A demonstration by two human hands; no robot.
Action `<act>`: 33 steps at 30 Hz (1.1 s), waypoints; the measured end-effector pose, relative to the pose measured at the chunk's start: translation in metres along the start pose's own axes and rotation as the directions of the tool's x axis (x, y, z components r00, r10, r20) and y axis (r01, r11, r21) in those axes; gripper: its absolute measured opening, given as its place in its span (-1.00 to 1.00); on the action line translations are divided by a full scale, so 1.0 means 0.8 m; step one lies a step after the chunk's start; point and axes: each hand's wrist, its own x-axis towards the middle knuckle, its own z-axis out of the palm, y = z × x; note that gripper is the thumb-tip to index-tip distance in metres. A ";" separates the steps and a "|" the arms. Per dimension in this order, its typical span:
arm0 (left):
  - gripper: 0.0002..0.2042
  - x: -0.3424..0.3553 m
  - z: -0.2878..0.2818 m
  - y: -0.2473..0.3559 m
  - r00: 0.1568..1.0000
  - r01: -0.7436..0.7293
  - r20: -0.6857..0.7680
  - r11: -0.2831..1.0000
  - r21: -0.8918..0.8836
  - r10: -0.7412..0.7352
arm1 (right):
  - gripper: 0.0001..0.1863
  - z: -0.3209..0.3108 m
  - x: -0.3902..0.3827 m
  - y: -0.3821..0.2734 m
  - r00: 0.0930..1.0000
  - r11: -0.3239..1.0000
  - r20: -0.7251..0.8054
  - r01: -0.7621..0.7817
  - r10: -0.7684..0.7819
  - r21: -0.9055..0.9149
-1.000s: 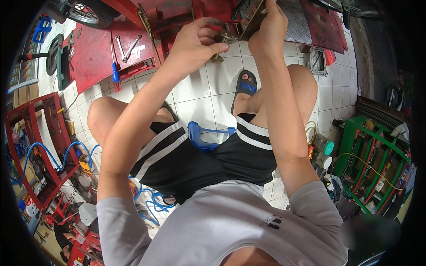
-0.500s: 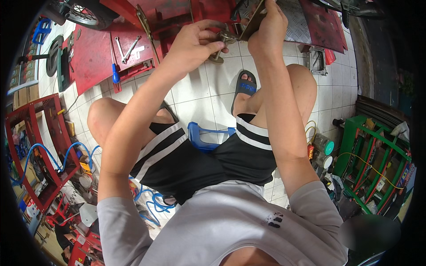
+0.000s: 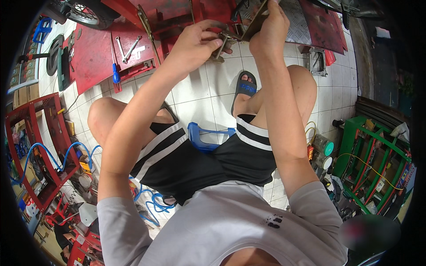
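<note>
Out over the front edge of a red work platform, my left hand closes its thumb and fingers around a small dull-metal bracket-like part; its exact kind is not clear. My right hand grips a flat brownish metal plate, tilted, near the top of the view. The plate's lower end meets the metal part close to my left fingertips; whether the two are joined I cannot tell. The fingers of my right hand are partly hidden behind the plate and the upper rim.
A blue-handled screwdriver and wrenches lie on the platform's left. I sit low on a blue stool over white tiles. A red rack and blue hose stand left; a green rack and jars are right.
The metal part has tipped slightly in my left hand. My right hand has shifted a little to the right and down with the plate. Everything else looks the same.
</note>
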 end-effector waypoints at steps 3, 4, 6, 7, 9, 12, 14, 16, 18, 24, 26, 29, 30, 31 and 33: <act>-0.61 0.000 0.000 -0.001 0.999 -0.048 -0.014 0.997 0.066 0.049 | -0.74 0.004 0.000 0.001 0.999 0.999 -0.006 0.037 -0.037 0.025; -0.61 0.000 0.001 -0.005 0.996 -0.081 -0.033 0.992 0.095 0.085 | -0.73 0.004 0.000 0.000 0.999 0.999 0.006 0.038 -0.038 0.030; -0.61 0.001 0.000 -0.009 0.993 -0.095 -0.052 0.987 0.130 0.102 | -0.72 0.004 0.000 0.001 0.999 0.999 0.021 0.035 -0.036 0.034; -0.61 0.001 -0.001 -0.009 0.995 -0.076 -0.051 0.988 0.135 0.083 | -0.72 0.003 0.001 0.001 0.999 0.999 0.023 0.032 -0.033 0.032; -0.61 0.001 -0.002 -0.009 0.997 -0.050 -0.053 0.989 0.139 0.058 | -0.72 0.000 0.001 0.001 1.000 0.999 0.022 0.022 -0.022 0.026; -0.60 0.002 -0.003 -0.007 0.999 -0.026 -0.045 0.997 0.079 0.029 | -0.72 0.001 0.001 0.000 1.000 0.999 0.010 0.015 -0.016 0.031; -0.59 0.001 -0.002 -0.006 1.000 -0.004 -0.014 0.999 -0.040 0.004 | -0.72 0.004 0.001 -0.001 0.999 0.998 -0.002 0.032 -0.032 0.052; -0.59 0.001 -0.001 -0.003 1.000 -0.004 -0.007 0.999 -0.052 0.003 | -0.72 0.003 0.002 -0.001 0.999 0.998 -0.009 0.039 -0.039 0.044; -0.60 -0.001 0.002 -0.003 0.999 -0.038 -0.029 0.999 -0.018 0.037 | -0.71 0.000 0.003 -0.001 1.000 0.999 -0.004 0.029 -0.029 0.033; -0.63 0.000 0.004 -0.006 0.998 -0.037 -0.047 0.999 -0.037 0.036 | -0.70 0.002 0.001 -0.003 0.999 0.998 0.011 0.039 -0.040 0.058; -0.65 0.000 0.003 -0.004 1.000 -0.011 -0.018 0.997 -0.081 0.009 | -0.70 -0.002 0.002 -0.004 1.000 0.999 0.007 0.011 -0.011 0.046; -0.70 0.003 0.000 -0.008 1.000 0.026 0.017 0.990 -0.136 -0.023 | -0.70 0.001 0.002 -0.006 0.999 0.998 -0.027 0.040 -0.038 0.042; -0.71 0.003 0.000 -0.010 0.998 0.054 0.038 0.978 -0.200 -0.047 | -0.70 0.003 0.002 -0.007 0.998 0.998 -0.039 0.041 -0.039 0.054; -0.73 0.003 0.000 -0.011 0.996 0.083 0.061 0.962 -0.262 -0.070 | -0.70 0.005 0.002 -0.006 0.998 0.997 -0.051 0.042 -0.038 0.068; -0.74 0.003 0.000 -0.011 0.990 0.134 0.082 0.935 -0.328 -0.113 | -0.70 0.002 0.003 -0.006 0.998 0.998 -0.057 0.037 -0.034 0.051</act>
